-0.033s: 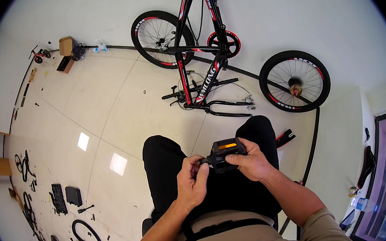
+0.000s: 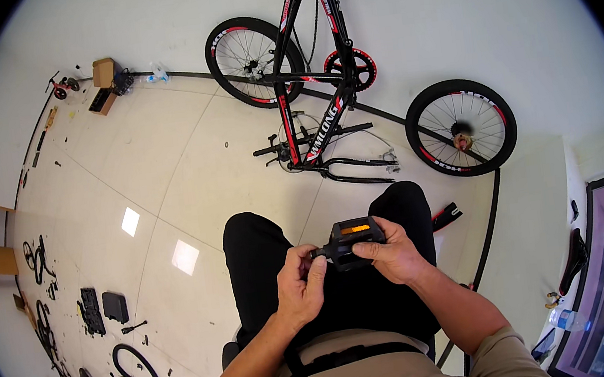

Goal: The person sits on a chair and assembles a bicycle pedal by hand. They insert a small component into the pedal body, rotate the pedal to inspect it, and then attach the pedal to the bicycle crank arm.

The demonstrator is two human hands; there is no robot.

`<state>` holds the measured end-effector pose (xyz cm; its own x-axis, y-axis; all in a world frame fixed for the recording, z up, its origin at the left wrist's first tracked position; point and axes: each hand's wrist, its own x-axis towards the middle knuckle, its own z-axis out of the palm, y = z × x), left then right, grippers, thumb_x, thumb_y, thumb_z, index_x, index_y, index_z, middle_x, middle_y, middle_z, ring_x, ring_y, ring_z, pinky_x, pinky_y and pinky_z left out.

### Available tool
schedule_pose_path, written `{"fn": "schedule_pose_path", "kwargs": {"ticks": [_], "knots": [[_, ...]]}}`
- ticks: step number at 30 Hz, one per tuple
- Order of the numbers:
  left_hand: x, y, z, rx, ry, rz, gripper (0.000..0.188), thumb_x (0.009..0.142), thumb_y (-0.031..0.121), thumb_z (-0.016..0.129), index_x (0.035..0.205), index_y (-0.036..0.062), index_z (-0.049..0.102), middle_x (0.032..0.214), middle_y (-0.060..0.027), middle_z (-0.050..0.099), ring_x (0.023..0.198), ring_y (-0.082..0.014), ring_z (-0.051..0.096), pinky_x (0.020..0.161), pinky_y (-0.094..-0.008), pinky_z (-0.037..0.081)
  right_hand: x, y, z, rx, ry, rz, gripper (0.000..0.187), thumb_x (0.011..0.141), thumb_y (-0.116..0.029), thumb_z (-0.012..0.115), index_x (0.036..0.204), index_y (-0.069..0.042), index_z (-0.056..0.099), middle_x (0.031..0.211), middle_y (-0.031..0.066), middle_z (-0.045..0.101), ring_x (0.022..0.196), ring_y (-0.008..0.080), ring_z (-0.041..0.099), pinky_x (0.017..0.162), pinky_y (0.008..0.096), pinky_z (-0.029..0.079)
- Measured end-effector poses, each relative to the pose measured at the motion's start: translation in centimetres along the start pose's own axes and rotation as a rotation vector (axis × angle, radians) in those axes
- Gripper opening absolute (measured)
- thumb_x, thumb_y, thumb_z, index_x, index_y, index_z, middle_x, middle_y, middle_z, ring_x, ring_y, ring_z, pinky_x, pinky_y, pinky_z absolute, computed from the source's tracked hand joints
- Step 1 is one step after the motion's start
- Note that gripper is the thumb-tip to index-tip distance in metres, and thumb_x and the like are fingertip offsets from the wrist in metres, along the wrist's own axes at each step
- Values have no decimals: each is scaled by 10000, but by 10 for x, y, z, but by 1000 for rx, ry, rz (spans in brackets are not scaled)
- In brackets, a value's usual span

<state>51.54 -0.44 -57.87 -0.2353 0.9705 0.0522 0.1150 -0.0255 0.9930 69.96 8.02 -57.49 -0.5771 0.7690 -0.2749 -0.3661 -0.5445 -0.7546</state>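
Observation:
Above my lap I hold a black bicycle pedal [image 2: 344,247] with an orange reflector set in its upper edge. My right hand [image 2: 397,250] is closed around the right end of its body, thumb lying across the face. The fingers and thumb of my left hand [image 2: 301,281] pinch the axle end that sticks out on the left. Part of the axle is hidden by those fingertips. Beyond my knees a black and red bicycle frame [image 2: 328,122] leans at the wall, its fork and handlebar on the floor.
Two wheels, one on the left [image 2: 295,59] and one on the right [image 2: 505,106], rest against the wall. A dark toolbox [image 2: 93,313], a black tyre [image 2: 123,367] and several bicycle parts lie on the floor at left. An opened cardboard box [image 2: 104,99] stands farther back.

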Motion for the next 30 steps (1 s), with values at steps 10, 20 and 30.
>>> {"fn": "schedule_pose_path", "kwargs": {"ticks": [10,20,30], "knots": [[-5,-1,-4,-121,-19,-79,253,1029,203,516,847,28,521,653,16,492,592,-56,425,540,-218,371,-4,0,6,115,-59,78,374,888,0,680,1244,3,564,1143,90,660,1044,195,647,942,374,523],[-4,1,-2,-89,50,-81,197,1015,176,538,896,19,544,712,-7,540,625,-74,466,567,-236,403,-4,1,9,159,-69,113,361,897,-8,675,1242,-3,572,1132,101,664,1035,216,660,906,413,561],[1,3,-6,238,48,209,208,1011,182,538,911,0,549,679,-95,526,597,-147,513,567,-291,445,-5,4,9,122,-70,102,359,898,-3,671,1243,10,574,1124,95,664,1034,204,653,911,387,553]]}}
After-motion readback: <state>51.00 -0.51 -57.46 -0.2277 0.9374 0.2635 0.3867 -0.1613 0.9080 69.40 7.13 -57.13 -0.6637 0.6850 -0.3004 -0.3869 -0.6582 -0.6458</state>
